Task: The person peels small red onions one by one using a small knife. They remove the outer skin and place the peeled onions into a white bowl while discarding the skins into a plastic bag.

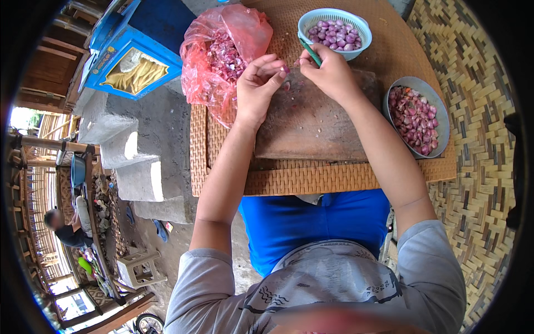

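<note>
Between the thumb and fingers of my left hand (pixel 258 85) is a small purple shallot piece (pixel 285 69), held above the left part of a worn wooden board (pixel 308 133). My right hand (pixel 331 71) grips a knife by its green handle (pixel 311 53); a dark bit shows beside its fingers, and the blade is mostly hidden. Peeled shallots (pixel 336 34) fill a light blue plastic basket (pixel 364 26) just beyond my right hand. Left of the board, a red plastic bag (pixel 254 29) holds shallot skins (pixel 227 58). A grey bowl (pixel 443 125) at the right contains unpeeled shallots (pixel 413 119).
The board lies on a woven rattan-look table (pixel 313 179). A woven bamboo wall (pixel 475 167) stands at the right. Left are a blue box (pixel 158 33) with a window, concrete steps (pixel 142 179) and a plastic stool (pixel 139 269). A person (pixel 71 234) sits farther off.
</note>
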The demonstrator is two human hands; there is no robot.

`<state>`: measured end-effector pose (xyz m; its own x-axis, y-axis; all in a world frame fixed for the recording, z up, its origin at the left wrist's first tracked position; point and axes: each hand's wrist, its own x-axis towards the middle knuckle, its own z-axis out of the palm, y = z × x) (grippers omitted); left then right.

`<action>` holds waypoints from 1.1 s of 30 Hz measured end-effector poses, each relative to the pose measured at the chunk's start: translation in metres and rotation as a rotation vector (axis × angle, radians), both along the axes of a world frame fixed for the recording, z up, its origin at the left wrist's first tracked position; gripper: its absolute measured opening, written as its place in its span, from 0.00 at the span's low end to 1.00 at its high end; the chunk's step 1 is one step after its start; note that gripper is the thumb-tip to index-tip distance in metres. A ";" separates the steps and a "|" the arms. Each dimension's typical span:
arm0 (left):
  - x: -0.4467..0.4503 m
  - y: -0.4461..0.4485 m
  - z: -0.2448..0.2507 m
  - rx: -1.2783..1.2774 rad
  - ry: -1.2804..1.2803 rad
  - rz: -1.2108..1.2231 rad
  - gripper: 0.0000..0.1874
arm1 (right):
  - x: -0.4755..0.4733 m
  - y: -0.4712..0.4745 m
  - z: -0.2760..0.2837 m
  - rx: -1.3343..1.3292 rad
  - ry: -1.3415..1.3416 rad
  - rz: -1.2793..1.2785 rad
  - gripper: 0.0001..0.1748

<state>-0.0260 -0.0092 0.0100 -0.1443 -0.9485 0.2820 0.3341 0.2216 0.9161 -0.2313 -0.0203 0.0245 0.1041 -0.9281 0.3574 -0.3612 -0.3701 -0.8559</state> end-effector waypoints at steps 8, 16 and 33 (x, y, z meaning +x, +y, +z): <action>-0.004 0.001 -0.001 -0.044 -0.025 0.010 0.22 | 0.005 -0.002 -0.009 -0.098 -0.048 0.131 0.13; -0.003 0.003 -0.002 -0.060 -0.034 0.023 0.22 | 0.004 -0.006 -0.013 -0.070 -0.048 0.142 0.13; -0.002 0.003 -0.002 -0.049 -0.051 0.005 0.21 | 0.003 -0.007 -0.014 0.014 -0.143 0.212 0.14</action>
<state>-0.0284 -0.0063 0.0081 -0.1548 -0.9346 0.3203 0.2860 0.2679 0.9200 -0.2285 -0.0268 0.0110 0.2467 -0.8958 0.3697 -0.1515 -0.4124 -0.8983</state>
